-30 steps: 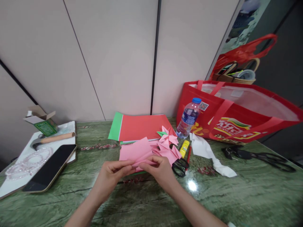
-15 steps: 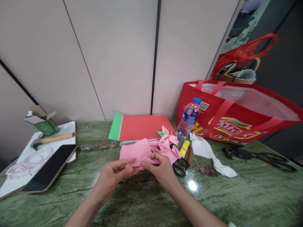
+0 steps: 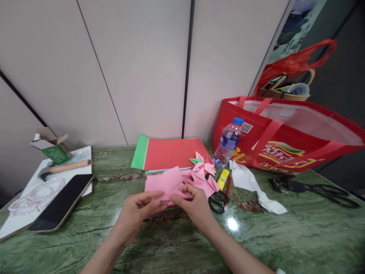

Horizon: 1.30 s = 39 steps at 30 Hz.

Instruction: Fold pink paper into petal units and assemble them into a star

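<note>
Between both hands is a sheet of pink paper (image 3: 170,179), partly folded along its near side. My left hand (image 3: 138,210) pinches the left end of the fold between thumb and fingers. My right hand (image 3: 194,201) pinches the right end, its thumb pressed on the paper. Beneath them lie more pink sheets, mostly hidden. Just beyond my right hand sit folded pink paper pieces (image 3: 207,183) and a pink paper flower (image 3: 203,164) with one green point. Behind these lies a stack of coloured paper with a red sheet (image 3: 173,150) on top.
Right of the paper are black-handled scissors (image 3: 218,201), a red pencil (image 3: 228,189), a yellow glue stick (image 3: 223,179), a water bottle (image 3: 228,142), white tissue (image 3: 251,182) and a red bag (image 3: 242,114). At left are a phone (image 3: 61,203), a wooden-handled tool (image 3: 70,166) and a green box (image 3: 56,153).
The view has shifted very slightly. Both hands keep their pinch on the pink paper, and the raised part of the sheet has moved only a little.
</note>
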### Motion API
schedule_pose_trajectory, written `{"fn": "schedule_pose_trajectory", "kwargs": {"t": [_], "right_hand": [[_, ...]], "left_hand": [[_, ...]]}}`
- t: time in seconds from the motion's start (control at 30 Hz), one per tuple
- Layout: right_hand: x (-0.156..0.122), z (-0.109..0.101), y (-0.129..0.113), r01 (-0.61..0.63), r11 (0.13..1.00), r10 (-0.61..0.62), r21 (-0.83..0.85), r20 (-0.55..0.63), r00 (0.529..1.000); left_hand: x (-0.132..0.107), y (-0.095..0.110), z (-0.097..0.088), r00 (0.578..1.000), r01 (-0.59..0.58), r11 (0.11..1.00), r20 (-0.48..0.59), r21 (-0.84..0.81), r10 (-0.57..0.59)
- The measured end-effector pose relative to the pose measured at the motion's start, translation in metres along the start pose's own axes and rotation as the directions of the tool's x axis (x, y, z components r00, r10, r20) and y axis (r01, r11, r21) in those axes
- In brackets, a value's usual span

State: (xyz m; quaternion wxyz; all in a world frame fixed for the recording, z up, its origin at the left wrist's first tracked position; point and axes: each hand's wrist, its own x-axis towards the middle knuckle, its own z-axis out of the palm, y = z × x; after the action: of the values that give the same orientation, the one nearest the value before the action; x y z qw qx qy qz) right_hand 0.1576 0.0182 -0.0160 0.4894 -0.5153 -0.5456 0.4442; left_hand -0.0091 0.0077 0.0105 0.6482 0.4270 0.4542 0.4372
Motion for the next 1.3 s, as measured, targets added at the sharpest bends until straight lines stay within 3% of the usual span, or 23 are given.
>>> {"fn": "schedule_pose_trajectory", "kwargs": {"t": [0.2,0.37,0.63,0.93,1.13,1.3], "right_hand": [[-0.0031,0.0015,-0.0028,0.055,0.996,-0.056,-0.069,-0.016,0.998],[-0.0041,0.0027,-0.0046,0.084,0.993,-0.086,-0.087,-0.012,0.996],[-0.003,0.0032,-0.0021,0.029,0.999,-0.029,-0.03,-0.005,1.0],[-0.004,0.0027,-0.0027,0.016,0.999,-0.017,-0.044,-0.024,1.0],[-0.0035,0.0026,-0.0015,0.068,0.99,-0.08,-0.12,-0.1,0.992],[-0.0036,0.0031,-0.0022,0.064,0.995,-0.069,-0.07,-0.066,0.995]], "left_hand": [[-0.0003,0.0001,-0.0014,1.0,0.006,0.994,-0.016,0.106,-0.004],[0.0004,-0.0015,-0.0014,1.0,0.001,0.998,-0.006,0.065,-0.001],[0.0024,-0.004,-0.0022,0.999,-0.025,0.996,0.029,0.08,0.022],[0.002,-0.0045,0.0013,0.998,-0.065,0.995,0.002,0.081,0.065],[0.0021,-0.0064,0.0027,0.996,-0.086,0.993,-0.017,0.076,0.088],[0.002,-0.008,0.0034,0.993,-0.104,0.993,-0.05,0.06,0.107]]}}
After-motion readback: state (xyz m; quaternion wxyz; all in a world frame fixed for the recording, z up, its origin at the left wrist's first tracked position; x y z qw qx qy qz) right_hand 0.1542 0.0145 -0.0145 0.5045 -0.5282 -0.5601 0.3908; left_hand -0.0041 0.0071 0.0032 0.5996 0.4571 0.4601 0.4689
